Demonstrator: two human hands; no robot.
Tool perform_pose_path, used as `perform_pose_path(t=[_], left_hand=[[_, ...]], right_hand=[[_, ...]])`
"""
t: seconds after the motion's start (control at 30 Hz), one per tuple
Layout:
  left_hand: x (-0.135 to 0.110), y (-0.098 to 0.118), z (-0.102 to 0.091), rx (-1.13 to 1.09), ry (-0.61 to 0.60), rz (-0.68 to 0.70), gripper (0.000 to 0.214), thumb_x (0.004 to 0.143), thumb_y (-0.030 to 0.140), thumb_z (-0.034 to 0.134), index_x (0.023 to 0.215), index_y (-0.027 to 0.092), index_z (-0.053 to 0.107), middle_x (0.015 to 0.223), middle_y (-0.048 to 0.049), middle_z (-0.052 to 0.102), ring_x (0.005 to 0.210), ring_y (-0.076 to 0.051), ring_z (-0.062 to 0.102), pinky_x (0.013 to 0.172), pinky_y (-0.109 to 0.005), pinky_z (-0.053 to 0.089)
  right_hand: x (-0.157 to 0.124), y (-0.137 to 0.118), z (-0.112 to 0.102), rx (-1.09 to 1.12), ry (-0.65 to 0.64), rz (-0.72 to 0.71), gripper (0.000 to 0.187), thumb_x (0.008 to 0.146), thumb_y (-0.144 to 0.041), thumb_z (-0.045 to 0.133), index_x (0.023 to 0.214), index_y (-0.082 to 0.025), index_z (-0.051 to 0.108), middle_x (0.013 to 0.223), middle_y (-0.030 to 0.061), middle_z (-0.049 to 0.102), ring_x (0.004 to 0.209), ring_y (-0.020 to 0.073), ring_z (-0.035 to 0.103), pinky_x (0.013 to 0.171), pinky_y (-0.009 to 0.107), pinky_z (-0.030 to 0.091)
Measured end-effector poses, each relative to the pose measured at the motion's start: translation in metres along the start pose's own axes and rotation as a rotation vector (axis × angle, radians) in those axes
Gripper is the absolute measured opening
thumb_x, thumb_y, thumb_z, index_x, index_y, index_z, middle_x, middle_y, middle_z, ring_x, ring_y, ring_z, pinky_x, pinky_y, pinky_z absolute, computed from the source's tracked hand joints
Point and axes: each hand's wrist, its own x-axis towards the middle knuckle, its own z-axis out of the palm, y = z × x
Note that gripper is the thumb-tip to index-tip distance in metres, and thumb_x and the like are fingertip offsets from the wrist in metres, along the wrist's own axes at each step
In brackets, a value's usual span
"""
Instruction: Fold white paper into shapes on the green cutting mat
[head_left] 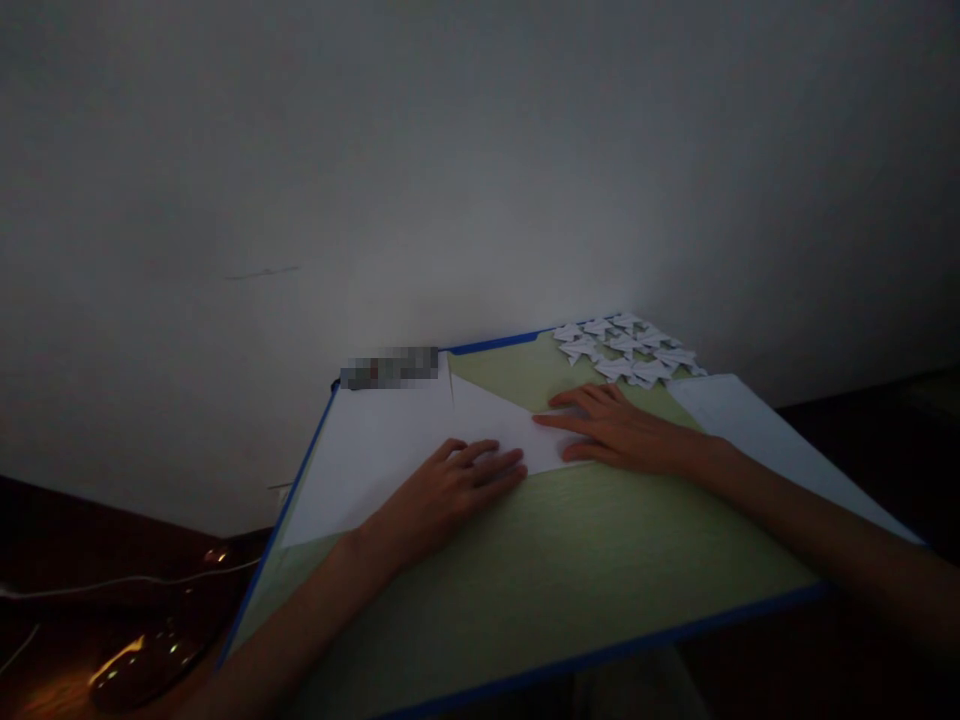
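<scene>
A white sheet of paper [491, 412] lies on the pale green tabletop, its right end narrowing toward my right hand. My left hand [469, 482] rests on its near part, fingers stretched out and pointing right. Lying flat over the narrow right end is my right hand [604, 428], its fingers spread and pointing left. Neither hand grips anything. Part of the paper under both hands is hidden. More white paper [352, 450] spreads to the left of my left hand; I cannot tell how the sheets overlap.
Several small folded paper pieces [630, 345] sit at the table's back right corner. White paper [780, 440] lies along the right side, partly under my right forearm. A blurred-out dark object [390, 368] is at the back left. The table [600, 540] has blue edges and stands by a wall.
</scene>
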Motion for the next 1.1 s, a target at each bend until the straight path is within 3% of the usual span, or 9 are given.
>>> perform_pose_path(t=[0.2, 0.43, 0.57, 0.67, 0.8, 0.97, 1.1], left_hand=[[-0.031, 0.004, -0.016, -0.094, -0.056, -0.118, 0.059, 0.097, 0.003, 0.04, 0.149, 0.028, 0.044, 0.154, -0.0042, 0.05, 0.145, -0.025, 0.038, 0.106, -0.045, 0.037], [-0.051, 0.015, -0.022, -0.145, -0.029, -0.277, 0.06, 0.095, 0.002, 0.042, 0.149, 0.026, 0.045, 0.151, -0.0062, 0.053, 0.137, -0.027, 0.047, 0.103, -0.049, 0.041], [-0.055, 0.021, -0.015, -0.163, -0.003, -0.297, 0.066, 0.094, 0.003, 0.044, 0.155, 0.026, 0.036, 0.154, -0.0063, 0.049, 0.139, -0.026, 0.045, 0.106, -0.048, 0.04], [-0.056, 0.022, -0.01, -0.172, 0.016, -0.314, 0.067, 0.093, 0.001, 0.044, 0.154, 0.027, 0.038, 0.154, -0.0054, 0.05, 0.139, -0.025, 0.044, 0.108, -0.049, 0.039], [-0.054, 0.02, -0.009, -0.178, 0.026, -0.311, 0.067, 0.092, 0.002, 0.045, 0.153, 0.029, 0.041, 0.151, -0.006, 0.053, 0.137, -0.026, 0.048, 0.106, -0.05, 0.04], [-0.05, 0.014, -0.009, -0.158, 0.037, -0.288, 0.063, 0.092, 0.004, 0.043, 0.15, 0.028, 0.046, 0.143, -0.0077, 0.061, 0.13, -0.028, 0.055, 0.1, -0.049, 0.044], [-0.051, 0.011, -0.007, -0.145, 0.029, -0.27, 0.057, 0.095, 0.008, 0.044, 0.149, 0.026, 0.048, 0.144, -0.0073, 0.06, 0.131, -0.027, 0.054, 0.1, -0.048, 0.044]], right_hand=[[0.0, 0.0, -0.001, 0.021, 0.021, -0.02, 0.055, 0.101, -0.055, 0.045, 0.153, -0.038, 0.041, 0.14, 0.0129, 0.055, 0.128, 0.0316, 0.049, 0.104, 0.055, 0.037], [-0.001, 0.001, -0.004, -0.041, 0.051, -0.06, 0.052, 0.102, -0.053, 0.045, 0.15, -0.034, 0.046, 0.139, 0.0133, 0.056, 0.127, 0.0321, 0.05, 0.103, 0.056, 0.036], [0.007, -0.019, -0.016, -0.127, 0.086, -0.146, 0.042, 0.102, -0.037, 0.05, 0.143, -0.029, 0.054, 0.14, 0.0145, 0.056, 0.129, 0.0334, 0.048, 0.105, 0.058, 0.032], [0.023, -0.045, -0.018, -0.13, 0.013, -0.283, 0.038, 0.102, -0.022, 0.046, 0.139, -0.026, 0.057, 0.13, 0.0123, 0.062, 0.111, 0.0256, 0.058, 0.095, 0.046, 0.042], [0.049, -0.072, -0.006, -0.142, 0.039, -0.419, 0.026, 0.103, -0.023, 0.048, 0.124, -0.025, 0.064, 0.117, 0.0085, 0.067, 0.101, 0.022, 0.059, 0.083, 0.037, 0.045], [0.067, -0.079, 0.001, -0.19, 0.051, -0.534, 0.015, 0.1, -0.021, 0.054, 0.104, -0.018, 0.068, 0.103, 0.0066, 0.067, 0.088, 0.0199, 0.056, 0.073, 0.035, 0.043], [0.06, -0.07, -0.007, -0.2, 0.021, -0.585, 0.015, 0.1, -0.02, 0.053, 0.099, -0.017, 0.068, 0.095, 0.0068, 0.067, 0.086, 0.0203, 0.055, 0.074, 0.036, 0.043]])
